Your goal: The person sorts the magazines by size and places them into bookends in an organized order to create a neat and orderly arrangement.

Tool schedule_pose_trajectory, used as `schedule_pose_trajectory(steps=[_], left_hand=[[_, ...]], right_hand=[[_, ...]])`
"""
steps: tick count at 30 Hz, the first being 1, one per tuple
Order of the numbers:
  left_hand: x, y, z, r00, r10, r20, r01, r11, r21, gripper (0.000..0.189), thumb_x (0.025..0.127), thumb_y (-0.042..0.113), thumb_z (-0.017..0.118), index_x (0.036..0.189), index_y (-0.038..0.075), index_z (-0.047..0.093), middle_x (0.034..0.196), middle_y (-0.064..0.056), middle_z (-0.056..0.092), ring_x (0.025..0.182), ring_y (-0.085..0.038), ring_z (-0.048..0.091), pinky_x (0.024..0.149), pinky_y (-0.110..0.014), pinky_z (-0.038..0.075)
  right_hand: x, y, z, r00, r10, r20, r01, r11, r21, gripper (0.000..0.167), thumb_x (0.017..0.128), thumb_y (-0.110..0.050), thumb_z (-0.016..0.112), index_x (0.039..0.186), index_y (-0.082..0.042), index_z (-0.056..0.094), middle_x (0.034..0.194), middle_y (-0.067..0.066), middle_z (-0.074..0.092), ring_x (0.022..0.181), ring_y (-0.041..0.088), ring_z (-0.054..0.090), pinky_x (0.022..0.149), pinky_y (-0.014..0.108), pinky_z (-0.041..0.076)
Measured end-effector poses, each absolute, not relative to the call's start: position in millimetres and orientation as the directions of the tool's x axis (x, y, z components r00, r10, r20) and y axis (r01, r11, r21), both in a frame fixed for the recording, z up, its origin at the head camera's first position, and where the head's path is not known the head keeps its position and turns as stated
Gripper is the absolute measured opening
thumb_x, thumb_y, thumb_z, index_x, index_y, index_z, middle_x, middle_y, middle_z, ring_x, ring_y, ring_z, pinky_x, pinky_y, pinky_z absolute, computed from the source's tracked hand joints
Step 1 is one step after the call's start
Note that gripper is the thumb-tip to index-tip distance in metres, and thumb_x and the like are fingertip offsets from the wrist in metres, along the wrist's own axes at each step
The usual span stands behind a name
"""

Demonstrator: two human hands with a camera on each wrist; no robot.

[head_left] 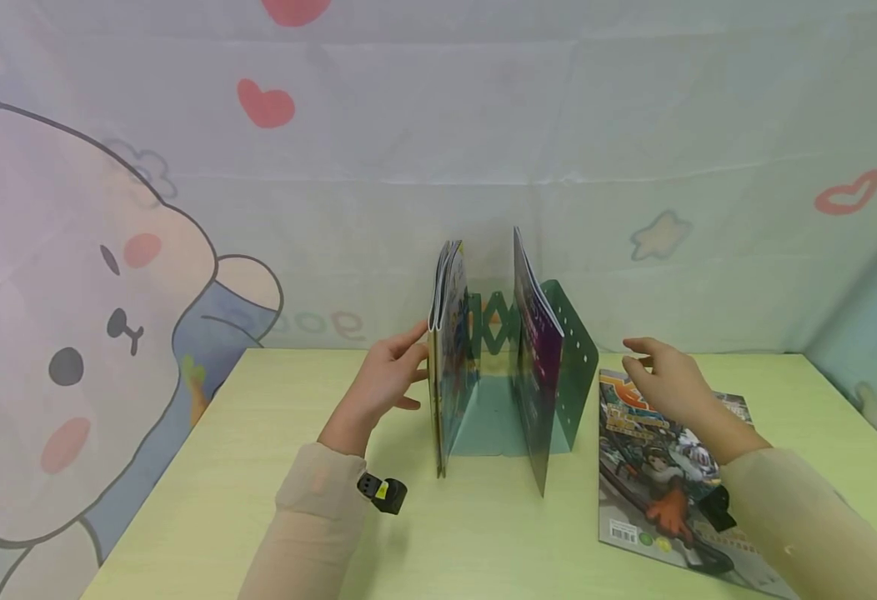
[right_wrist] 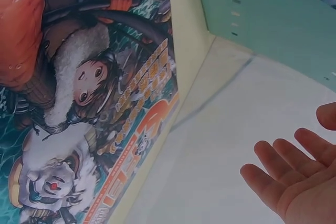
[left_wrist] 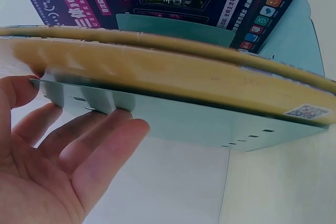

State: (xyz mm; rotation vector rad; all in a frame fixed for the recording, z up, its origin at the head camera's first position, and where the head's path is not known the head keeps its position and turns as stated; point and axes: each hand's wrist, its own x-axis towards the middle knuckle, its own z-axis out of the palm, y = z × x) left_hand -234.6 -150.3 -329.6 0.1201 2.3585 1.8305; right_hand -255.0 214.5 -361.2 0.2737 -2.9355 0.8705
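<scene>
A green expandable book rack (head_left: 494, 417) stands on the table. Two magazines (left_wrist: 173, 69) with yellowish spines stand upright along its left panel (left_wrist: 173, 121). A dark purple magazine (head_left: 539, 358) leans inside near the right panel (head_left: 577, 367). My left hand (head_left: 388, 375) is at the outer side of the left panel; in the left wrist view its fingers (left_wrist: 94, 140) rest against that panel, one at its edge. My right hand (head_left: 671, 385) hovers right of the rack with nothing in it, fingers loosely extended, over a magazine (head_left: 633, 492) lying flat, cover up.
A pale yellow-green table (head_left: 206, 492) carries everything. Behind it hangs a light cloth (head_left: 423, 125) printed with a cartoon bear, hearts and stars. The rack's crisscross back (head_left: 494, 321) stands close to the cloth.
</scene>
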Motion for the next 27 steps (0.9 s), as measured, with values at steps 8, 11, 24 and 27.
schedule_pose_trajectory(steps=[8, 11, 24, 27], left_hand=[[-237, -153, -332, -0.986, 0.153, -0.074, -0.034, 0.249, 0.968, 0.045, 0.098, 0.034, 0.043, 0.143, 0.034, 0.039, 0.14, -0.009, 0.051, 0.121, -0.032, 0.056, 0.075, -0.053, 0.055], [-238, -153, -332, -0.985, 0.155, -0.074, -0.034, 0.244, 0.969, 0.045, 0.098, 0.033, 0.043, 0.143, 0.033, 0.04, 0.14, -0.009, 0.051, 0.121, -0.032, 0.056, 0.076, -0.053, 0.054], [-238, -152, -333, -0.985, 0.151, -0.085, -0.049, 0.229, 0.972, 0.047, 0.098, 0.03, 0.041, 0.144, 0.032, 0.038, 0.14, -0.01, 0.051, 0.121, -0.032, 0.056, 0.077, -0.055, 0.054], [-238, -153, -333, -0.985, 0.151, -0.088, -0.052, 0.228, 0.972, 0.046, 0.098, 0.031, 0.042, 0.144, 0.033, 0.038, 0.14, -0.01, 0.051, 0.121, -0.031, 0.056, 0.077, -0.054, 0.054]], right_hand=[[-264, 214, -369, -0.979, -0.184, 0.084, -0.201, 0.837, -0.509, 0.053, 0.101, -0.029, 0.039, 0.14, 0.007, 0.038, 0.135, 0.032, 0.045, 0.115, 0.047, 0.053, 0.084, 0.054, 0.049], [-268, 214, -372, -0.98, -0.188, 0.067, -0.196, 0.842, -0.503, 0.053, 0.101, -0.028, 0.039, 0.139, 0.008, 0.039, 0.136, 0.032, 0.045, 0.115, 0.047, 0.052, 0.087, 0.056, 0.048], [-285, 219, -387, -0.973, -0.232, -0.017, -0.202, 0.879, -0.431, 0.053, 0.098, -0.027, 0.048, 0.136, 0.009, 0.043, 0.133, 0.037, 0.043, 0.112, 0.053, 0.051, 0.085, 0.06, 0.046], [-289, 218, -390, -0.972, -0.231, -0.05, -0.189, 0.888, -0.418, 0.054, 0.098, -0.027, 0.048, 0.137, 0.01, 0.041, 0.133, 0.038, 0.042, 0.114, 0.054, 0.049, 0.088, 0.062, 0.043]])
